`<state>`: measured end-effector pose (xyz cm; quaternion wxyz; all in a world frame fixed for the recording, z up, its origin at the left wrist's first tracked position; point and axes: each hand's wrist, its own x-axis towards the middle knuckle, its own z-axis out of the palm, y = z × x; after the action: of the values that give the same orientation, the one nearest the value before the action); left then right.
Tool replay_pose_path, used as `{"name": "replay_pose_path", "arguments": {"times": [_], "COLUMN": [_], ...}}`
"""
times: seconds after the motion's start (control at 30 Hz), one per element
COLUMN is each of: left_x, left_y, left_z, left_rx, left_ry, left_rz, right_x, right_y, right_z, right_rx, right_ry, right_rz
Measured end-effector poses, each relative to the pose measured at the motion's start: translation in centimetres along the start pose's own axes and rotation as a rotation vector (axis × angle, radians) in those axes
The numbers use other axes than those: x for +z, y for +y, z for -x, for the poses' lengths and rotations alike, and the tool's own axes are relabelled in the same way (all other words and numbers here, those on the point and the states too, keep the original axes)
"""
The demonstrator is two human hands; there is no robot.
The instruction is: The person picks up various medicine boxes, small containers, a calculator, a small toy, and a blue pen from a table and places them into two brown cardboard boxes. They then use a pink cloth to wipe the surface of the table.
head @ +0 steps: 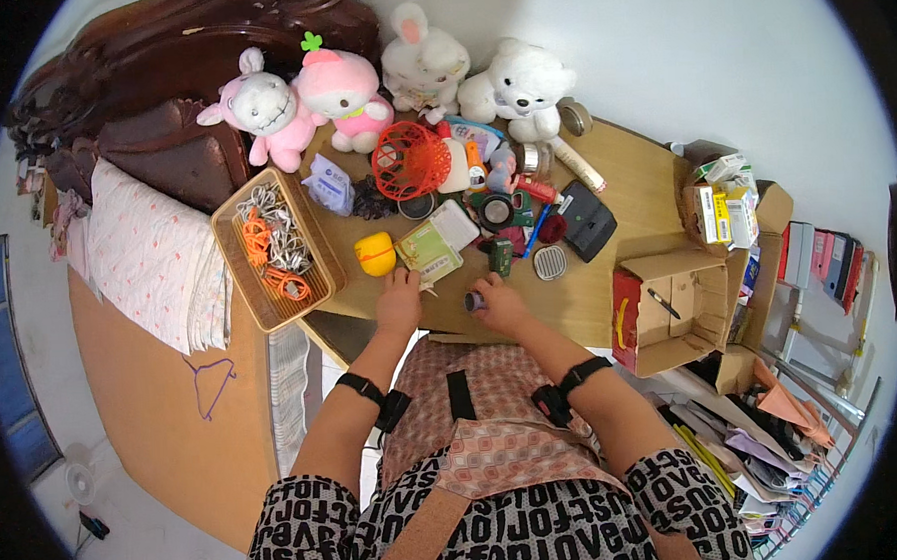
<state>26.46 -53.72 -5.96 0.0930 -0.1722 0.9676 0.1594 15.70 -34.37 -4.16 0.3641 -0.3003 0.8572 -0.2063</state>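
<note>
My right hand [500,304] is closed around a small dark cylindrical item [474,301] with a pale end, just above the near edge of the wooden table [585,304]. My left hand [399,297] rests on the table near its front edge, its fingers close to a yellow rounded object [375,254] and a green printed packet [429,252]; whether it holds anything cannot be told. A small dark green box [501,257] stands just beyond my right hand. To its right lie a round slatted grey piece [550,263], a dark red round item [552,229] and a blue pen [538,229].
A wicker basket [226,248] of cables sits left. Plush toys [526,89] line the back. A red plastic mesh basket [412,161], bottles and a black case [587,221] crowd the middle. At right, an open cardboard box [669,270] holds a pen [663,304].
</note>
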Motion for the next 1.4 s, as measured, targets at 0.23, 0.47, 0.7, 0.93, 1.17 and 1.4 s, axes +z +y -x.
{"name": "replay_pose_path", "arguments": {"times": [0.23,0.47,0.7,0.93,1.17,1.4], "left_x": [-5.6,-4.7,-2.3,-0.1,-2.4,-1.6], "left_y": [8.5,25.1,34.7,23.3,11.4,5.7], "left_z": [-0.8,-3.3,-4.1,-5.4,-4.2,-4.6], "left_rx": [0.181,0.374,0.346,0.144,-0.303,-0.248], "left_ry": [-0.085,-0.162,-0.317,0.117,0.282,0.003], "left_rz": [0.396,0.844,1.024,0.484,0.182,0.029], "right_x": [-7.9,-12.5,-12.7,-14.0,-14.5,-8.2], "right_y": [4.3,10.0,22.3,22.9,15.3,7.5], "right_z": [7.8,17.7,23.6,22.5,15.3,3.8], "right_rx": [-0.033,0.260,0.514,0.270,-0.051,-0.107], "right_ry": [0.262,0.551,0.657,0.705,0.464,0.027], "right_rz": [-0.292,-0.385,-0.251,-0.191,-0.263,-0.199]}}
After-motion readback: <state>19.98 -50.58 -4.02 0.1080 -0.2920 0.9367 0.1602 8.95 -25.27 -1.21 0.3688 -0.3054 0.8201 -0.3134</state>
